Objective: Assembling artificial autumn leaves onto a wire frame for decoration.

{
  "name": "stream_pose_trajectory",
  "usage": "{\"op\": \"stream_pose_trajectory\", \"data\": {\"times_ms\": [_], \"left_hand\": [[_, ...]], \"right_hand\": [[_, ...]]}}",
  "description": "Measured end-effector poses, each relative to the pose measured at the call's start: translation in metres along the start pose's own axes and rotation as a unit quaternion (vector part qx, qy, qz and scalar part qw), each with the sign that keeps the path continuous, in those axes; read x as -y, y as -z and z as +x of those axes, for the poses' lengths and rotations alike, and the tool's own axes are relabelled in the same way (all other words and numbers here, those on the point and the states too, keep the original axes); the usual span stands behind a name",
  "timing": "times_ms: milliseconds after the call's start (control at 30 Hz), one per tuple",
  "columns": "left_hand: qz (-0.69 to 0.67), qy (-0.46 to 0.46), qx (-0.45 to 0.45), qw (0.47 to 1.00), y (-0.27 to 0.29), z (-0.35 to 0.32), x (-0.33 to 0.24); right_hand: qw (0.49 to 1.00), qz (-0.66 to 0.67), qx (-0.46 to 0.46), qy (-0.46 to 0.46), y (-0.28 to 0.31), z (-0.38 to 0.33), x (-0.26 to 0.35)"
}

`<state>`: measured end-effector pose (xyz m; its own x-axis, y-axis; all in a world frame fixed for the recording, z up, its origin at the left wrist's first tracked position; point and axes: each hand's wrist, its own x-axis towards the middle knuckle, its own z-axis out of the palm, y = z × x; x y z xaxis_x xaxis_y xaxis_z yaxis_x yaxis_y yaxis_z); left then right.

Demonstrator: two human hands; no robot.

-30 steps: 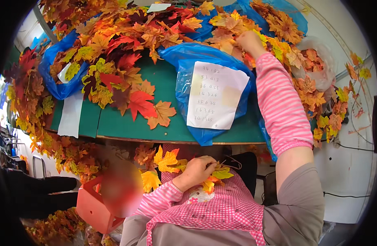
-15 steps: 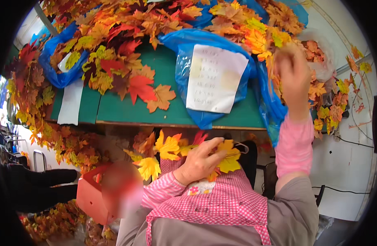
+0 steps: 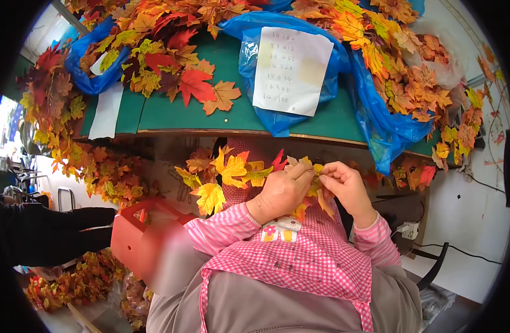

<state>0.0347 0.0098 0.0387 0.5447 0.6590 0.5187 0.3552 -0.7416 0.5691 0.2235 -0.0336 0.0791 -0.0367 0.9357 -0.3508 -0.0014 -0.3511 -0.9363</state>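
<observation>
My left hand (image 3: pixel 283 191) and my right hand (image 3: pixel 348 187) meet in front of my chest, below the table edge. Both pinch the same string of artificial autumn leaves (image 3: pixel 233 172), yellow, orange and red, which trails off to the left from my left hand. My right fingers close on an orange leaf (image 3: pixel 324 202) at the string's end, touching the left fingertips. I wear pink checked sleeves and a pink checked apron (image 3: pixel 299 261).
A green table (image 3: pixel 172 114) carries piles of loose leaves (image 3: pixel 155 50), blue plastic bags (image 3: pixel 377 116) of leaves and a white handwritten sheet (image 3: pixel 291 69). Leaf garlands hang off its left side (image 3: pixel 55 111). A red bin (image 3: pixel 135 233) stands lower left. A cable and plug (image 3: pixel 410 228) lie at right.
My right hand came back from the leaf pile on the table's right side, down to my chest, and joined the left hand on the leaf string.
</observation>
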Motion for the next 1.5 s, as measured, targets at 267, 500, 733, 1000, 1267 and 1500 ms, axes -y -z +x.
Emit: {"op": "stream_pose_trajectory", "data": {"times_ms": [267,500,733,1000,1267,1500], "left_hand": [[0.067,-0.009,-0.016,0.998,0.002,-0.005,-0.005],[-0.029,-0.018,0.081,0.996,0.005,0.0,-0.007],[-0.043,0.043,0.056,0.997,0.0,-0.009,-0.003],[-0.109,0.169,-0.014,0.979,0.004,0.004,0.009],[-0.244,0.243,-0.021,0.939,-0.003,0.003,0.02],[-0.22,0.239,-0.007,0.946,0.001,0.003,0.013]], "right_hand": [[1.0,-0.014,0.012,-0.019,0.001,0.001,-0.001],[0.95,-0.166,-0.069,0.257,-0.013,0.004,0.003],[0.951,0.234,-0.044,0.199,0.007,0.029,-0.01],[0.866,-0.373,-0.07,0.325,-0.002,0.032,0.008],[0.838,-0.415,-0.08,0.345,-0.007,0.039,0.002],[0.833,-0.427,-0.081,0.342,-0.007,0.035,0.002]]}}
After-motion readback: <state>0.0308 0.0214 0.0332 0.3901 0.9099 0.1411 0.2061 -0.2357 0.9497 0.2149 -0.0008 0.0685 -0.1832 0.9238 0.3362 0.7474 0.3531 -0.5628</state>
